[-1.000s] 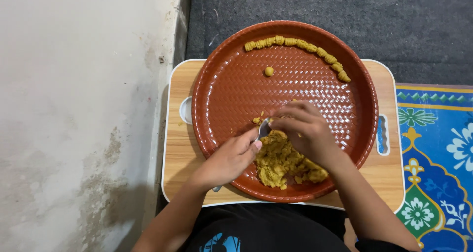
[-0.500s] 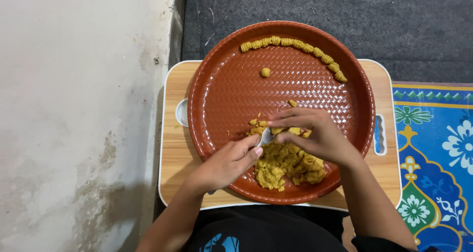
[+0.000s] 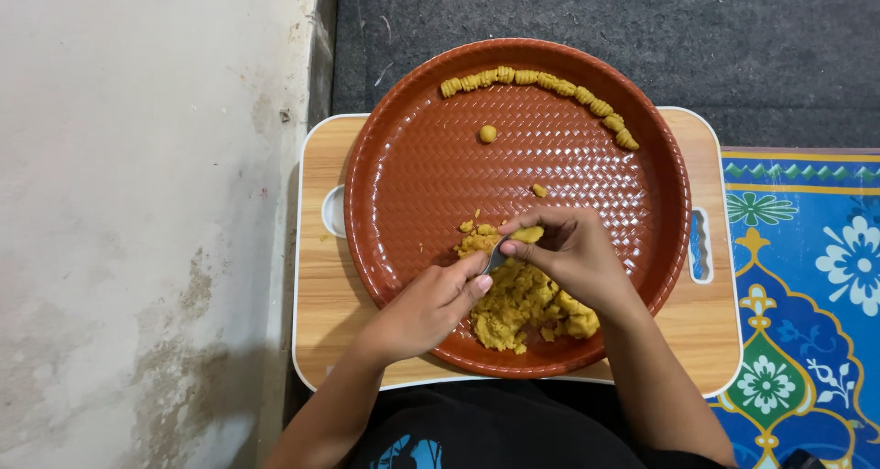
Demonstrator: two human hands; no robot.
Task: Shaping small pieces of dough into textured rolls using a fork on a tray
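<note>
Two hands meet over the yellow dough heap [image 3: 527, 308]: left hand [image 3: 431, 308] grasps a small metal tool [image 3: 495, 255], right hand [image 3: 573, 258] pinches a dough bit [image 3: 527, 234] against it, just above the brown tray [image 3: 412, 176].

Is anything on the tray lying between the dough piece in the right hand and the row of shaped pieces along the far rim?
Only one small crumb lies on that stretch; the dough ball sits off to the left.

From my remote seat this looks like a home floor: low wooden desk [image 3: 697, 341], patterned blue mat [image 3: 807, 295], stained plaster wall [image 3: 137, 203].
</note>
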